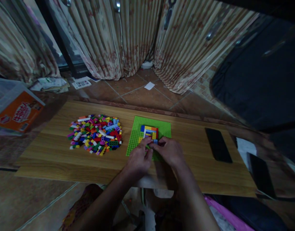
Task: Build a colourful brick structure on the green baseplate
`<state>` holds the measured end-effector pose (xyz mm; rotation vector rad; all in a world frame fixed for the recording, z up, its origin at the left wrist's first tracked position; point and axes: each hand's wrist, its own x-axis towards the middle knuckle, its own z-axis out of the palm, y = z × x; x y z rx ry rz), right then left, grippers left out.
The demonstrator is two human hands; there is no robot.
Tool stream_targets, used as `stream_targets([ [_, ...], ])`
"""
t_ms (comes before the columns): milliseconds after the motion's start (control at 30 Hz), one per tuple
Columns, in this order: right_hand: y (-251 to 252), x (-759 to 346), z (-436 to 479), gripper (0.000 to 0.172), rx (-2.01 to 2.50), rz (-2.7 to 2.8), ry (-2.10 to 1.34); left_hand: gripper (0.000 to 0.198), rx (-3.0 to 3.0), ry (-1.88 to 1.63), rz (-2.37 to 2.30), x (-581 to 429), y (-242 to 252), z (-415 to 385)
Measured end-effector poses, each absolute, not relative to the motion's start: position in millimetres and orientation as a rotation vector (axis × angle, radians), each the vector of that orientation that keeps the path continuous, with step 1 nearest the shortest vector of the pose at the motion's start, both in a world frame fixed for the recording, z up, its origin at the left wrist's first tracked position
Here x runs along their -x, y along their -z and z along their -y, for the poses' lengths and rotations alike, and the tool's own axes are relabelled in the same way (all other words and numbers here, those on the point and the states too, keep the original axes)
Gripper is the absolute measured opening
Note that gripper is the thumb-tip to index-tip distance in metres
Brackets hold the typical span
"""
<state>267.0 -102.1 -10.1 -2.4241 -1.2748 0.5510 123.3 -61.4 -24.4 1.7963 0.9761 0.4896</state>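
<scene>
A green studded baseplate (133,141) lies on the wooden board, bearing a low structure of toy building bricks (151,129) in blue, yellow, white, red and orange. My left hand (139,158) is closed at the structure's near left side, its fingertips pressed to the bricks. Whatever sits between those fingers is too small to make out. From the right, my right hand (171,151) reaches in with thumb and forefinger closed around a small blue brick (155,141) at the near right corner. Both hands cover the near part of the baseplate.
A heap of loose mixed bricks (95,134) spreads on the wooden board (53,160) to the left. A black phone-like slab (218,145) lies at the right. A clear tub with an orange label (18,112) stands far left. Curtains (109,41) hang behind.
</scene>
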Motion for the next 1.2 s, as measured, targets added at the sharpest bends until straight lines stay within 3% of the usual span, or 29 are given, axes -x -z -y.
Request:
stream_targets([
  [200, 12, -284, 104, 0.046, 2.359, 1.228, -0.628, 0.042, -1.787, -0.511, -0.962, -122, 25, 60],
  [900, 20, -288, 94, 0.037, 2.302, 1.167, -0.794, 0.039, -1.754, -0.46, -0.983, -119, 17, 60],
  [1200, 24, -283, 95, 0.038, 2.385, 1.179, -0.714, 0.042, -1.821, -0.446, -0.988, -122, 23, 61],
])
